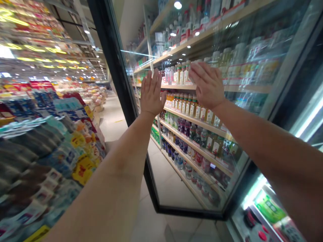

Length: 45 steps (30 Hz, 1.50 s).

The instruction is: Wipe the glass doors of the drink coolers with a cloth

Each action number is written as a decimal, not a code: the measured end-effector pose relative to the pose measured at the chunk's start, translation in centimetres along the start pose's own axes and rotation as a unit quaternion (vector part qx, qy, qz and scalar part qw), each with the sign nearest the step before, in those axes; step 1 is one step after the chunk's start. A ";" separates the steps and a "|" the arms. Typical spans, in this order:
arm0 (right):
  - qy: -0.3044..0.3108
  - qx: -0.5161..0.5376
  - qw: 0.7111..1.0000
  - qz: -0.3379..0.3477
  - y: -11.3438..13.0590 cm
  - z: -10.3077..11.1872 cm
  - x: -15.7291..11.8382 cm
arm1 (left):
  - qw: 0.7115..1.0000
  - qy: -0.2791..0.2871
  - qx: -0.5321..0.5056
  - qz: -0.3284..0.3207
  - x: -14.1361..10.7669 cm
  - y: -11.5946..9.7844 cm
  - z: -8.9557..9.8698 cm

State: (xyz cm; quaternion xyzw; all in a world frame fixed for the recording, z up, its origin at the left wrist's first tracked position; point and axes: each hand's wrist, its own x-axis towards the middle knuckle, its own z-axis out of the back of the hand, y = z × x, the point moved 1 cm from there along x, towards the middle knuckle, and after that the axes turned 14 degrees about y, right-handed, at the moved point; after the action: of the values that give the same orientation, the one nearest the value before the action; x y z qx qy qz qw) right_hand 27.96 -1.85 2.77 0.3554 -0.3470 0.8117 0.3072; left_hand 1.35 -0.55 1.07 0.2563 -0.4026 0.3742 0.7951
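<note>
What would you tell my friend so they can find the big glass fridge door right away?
Start in the supermarket aisle and look for the tall drinks cooler along its right side. One black-framed glass door stands swung open, with shelves of bottled drinks showing through it. It's the door with an open left hand and right hand raised right up by the glass.

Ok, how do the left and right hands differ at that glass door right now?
The left hand stands upright with its fingers spread, while the right hand slants with its fingers angled left. The left hand also looks smaller in view than the right hand. Both are bare, with their backs toward the camera, and raised at the glass door of a drinks cooler. Neither clearly holds anything.
</note>
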 end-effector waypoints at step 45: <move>0.032 -0.038 0.997 0.059 2.1 -0.9 5.6 | 0.998 -0.024 0.055 -0.037 0.0 0.8 -1.0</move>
State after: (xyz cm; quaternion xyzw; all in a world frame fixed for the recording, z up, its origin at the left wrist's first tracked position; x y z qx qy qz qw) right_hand 22.95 -0.95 5.99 0.2965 -0.3881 0.8257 0.2824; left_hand 1.16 0.62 0.59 0.3229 -0.3908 0.3596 0.7834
